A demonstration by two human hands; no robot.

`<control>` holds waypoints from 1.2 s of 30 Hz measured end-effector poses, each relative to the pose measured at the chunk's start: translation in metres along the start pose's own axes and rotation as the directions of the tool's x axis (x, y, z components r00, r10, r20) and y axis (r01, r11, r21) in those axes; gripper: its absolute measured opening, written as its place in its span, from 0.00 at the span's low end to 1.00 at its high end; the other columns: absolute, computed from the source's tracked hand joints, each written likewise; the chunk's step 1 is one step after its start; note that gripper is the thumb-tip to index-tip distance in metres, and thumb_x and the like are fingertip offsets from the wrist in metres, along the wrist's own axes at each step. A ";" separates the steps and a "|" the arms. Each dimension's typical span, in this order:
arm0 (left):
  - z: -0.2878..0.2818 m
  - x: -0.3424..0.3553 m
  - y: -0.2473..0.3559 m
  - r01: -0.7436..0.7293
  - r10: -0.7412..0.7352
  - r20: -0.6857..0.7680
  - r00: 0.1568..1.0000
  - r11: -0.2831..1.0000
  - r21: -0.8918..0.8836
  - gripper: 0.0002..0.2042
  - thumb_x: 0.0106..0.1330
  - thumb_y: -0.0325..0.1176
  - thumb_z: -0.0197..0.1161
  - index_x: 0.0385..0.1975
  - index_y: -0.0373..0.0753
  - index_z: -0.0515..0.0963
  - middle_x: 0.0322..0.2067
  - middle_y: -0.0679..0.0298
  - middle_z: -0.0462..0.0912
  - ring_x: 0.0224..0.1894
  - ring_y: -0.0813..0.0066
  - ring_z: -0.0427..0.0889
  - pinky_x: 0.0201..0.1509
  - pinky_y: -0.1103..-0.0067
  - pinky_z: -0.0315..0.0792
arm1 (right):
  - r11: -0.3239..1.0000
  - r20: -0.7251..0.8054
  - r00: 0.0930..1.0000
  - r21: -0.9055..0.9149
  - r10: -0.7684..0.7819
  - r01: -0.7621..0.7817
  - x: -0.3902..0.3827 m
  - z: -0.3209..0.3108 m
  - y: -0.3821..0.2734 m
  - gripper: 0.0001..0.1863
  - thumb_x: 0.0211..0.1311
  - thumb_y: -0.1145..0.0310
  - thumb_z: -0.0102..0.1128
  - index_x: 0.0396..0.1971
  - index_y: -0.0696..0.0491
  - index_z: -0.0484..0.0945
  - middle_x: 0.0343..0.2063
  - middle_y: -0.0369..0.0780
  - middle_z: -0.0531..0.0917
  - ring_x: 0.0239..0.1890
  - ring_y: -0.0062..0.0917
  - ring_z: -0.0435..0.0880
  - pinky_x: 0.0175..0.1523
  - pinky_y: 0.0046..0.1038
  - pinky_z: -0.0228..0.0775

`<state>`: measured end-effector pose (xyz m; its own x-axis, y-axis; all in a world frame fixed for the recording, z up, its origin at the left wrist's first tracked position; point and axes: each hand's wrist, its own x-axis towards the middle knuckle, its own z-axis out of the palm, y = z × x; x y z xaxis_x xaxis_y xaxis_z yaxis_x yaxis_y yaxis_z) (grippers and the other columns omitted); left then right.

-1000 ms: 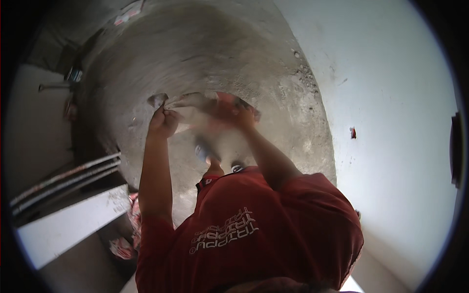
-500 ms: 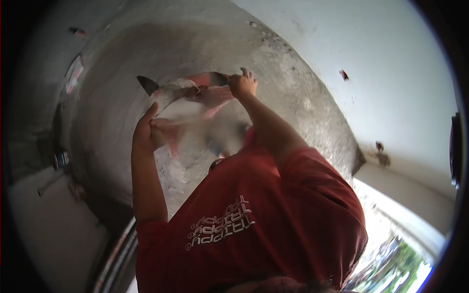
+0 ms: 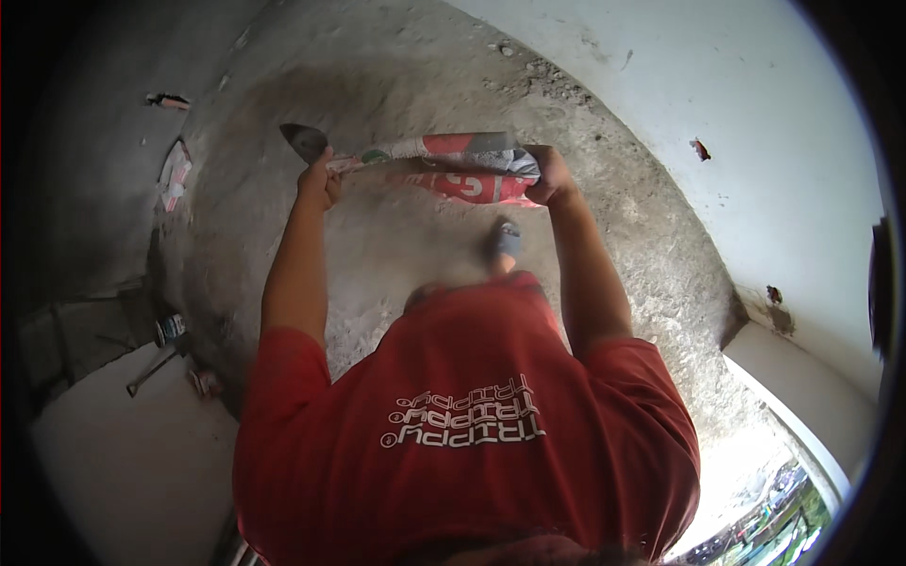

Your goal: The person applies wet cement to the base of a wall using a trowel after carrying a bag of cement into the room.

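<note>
Stretched between my hands is a crumpled sack (image 3: 467, 149), red and white with grey and dark parts, like an empty cement bag. My left hand (image 3: 321, 184) closes on its left end. A dark, pointed trowel blade (image 3: 304, 141) sticks out just beyond that hand; its handle is hidden, seemingly in the same grip. At the sack's right end my right hand (image 3: 550, 176) is closed on the gathered edge, with its fingertips partly hidden by the material. The sack hangs above the floor, its lower red part sagging toward me.
Rough grey concrete floor (image 3: 377, 245) lies below, with rubble (image 3: 557, 83) along the right wall (image 3: 661, 66). My sandalled foot (image 3: 508, 241) stands below the sack. At left are a paper scrap (image 3: 175, 174), a small can (image 3: 170, 328) and a long-handled tool (image 3: 151, 373). Daylight enters at lower right.
My right hand has moved right and nearer to me, and my left hand has moved up to the trowel blade. The sack is now pulled straighter, and my foot shows more clearly.
</note>
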<state>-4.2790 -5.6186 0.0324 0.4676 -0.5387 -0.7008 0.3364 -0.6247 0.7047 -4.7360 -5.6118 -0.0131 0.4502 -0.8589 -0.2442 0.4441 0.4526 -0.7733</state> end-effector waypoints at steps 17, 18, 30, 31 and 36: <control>0.330 -0.096 -0.037 -0.940 0.499 0.797 0.341 0.162 0.301 0.21 0.55 0.41 0.72 0.44 0.35 0.77 0.37 0.49 0.84 0.43 0.51 0.84 0.45 0.65 0.76 | 0.962 -0.274 0.953 -0.199 0.127 -0.185 0.008 -0.068 -0.147 0.11 0.63 0.69 0.51 0.34 0.56 0.83 0.28 0.36 0.82 0.26 0.19 0.79 0.30 0.23 0.71; 0.335 -0.091 -0.032 -0.940 0.482 0.809 0.337 0.129 0.316 0.20 0.56 0.40 0.71 0.44 0.36 0.77 0.37 0.48 0.84 0.43 0.49 0.83 0.44 0.64 0.76 | 0.971 -0.276 0.950 -0.142 0.148 -0.192 -0.004 -0.075 -0.153 0.12 0.64 0.68 0.52 0.35 0.57 0.83 0.30 0.38 0.83 0.29 0.21 0.80 0.32 0.25 0.73; 0.392 -0.168 -0.064 -0.289 -0.252 0.677 0.691 0.762 0.579 0.08 0.58 0.29 0.59 0.18 0.37 0.74 0.17 0.61 0.75 0.17 0.71 0.74 0.18 0.74 0.69 | 0.980 -0.985 0.031 -0.172 -0.170 -0.096 -0.070 0.010 0.016 0.43 0.56 0.38 0.64 0.53 0.65 0.73 0.47 0.50 0.81 0.46 0.32 0.82 0.51 0.29 0.72; 0.392 -0.159 -0.061 -0.300 -0.247 0.676 0.694 0.755 0.583 0.08 0.58 0.29 0.59 0.17 0.37 0.74 0.16 0.61 0.74 0.17 0.71 0.73 0.18 0.74 0.69 | 0.988 -0.995 0.041 -0.100 -0.096 -0.117 -0.055 0.011 0.012 0.44 0.52 0.42 0.70 0.56 0.65 0.70 0.49 0.50 0.80 0.50 0.35 0.81 0.55 0.31 0.70; 0.389 -0.126 -0.021 -0.264 -0.221 0.663 0.715 0.793 0.549 0.11 0.56 0.33 0.61 0.14 0.40 0.72 0.14 0.63 0.72 0.15 0.71 0.70 0.16 0.73 0.63 | 0.702 -0.838 -0.065 -0.409 -0.542 -0.582 -0.029 -0.005 0.016 0.45 0.45 0.48 0.75 0.59 0.59 0.71 0.45 0.51 0.83 0.49 0.42 0.82 0.56 0.33 0.71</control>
<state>-4.6629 -5.7582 0.0626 -0.2824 -0.6221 -0.7303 -0.3050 -0.6635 0.6832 -4.7456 -5.5810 -0.0213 -0.9192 -0.3900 -0.0549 -0.2673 0.7201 -0.6403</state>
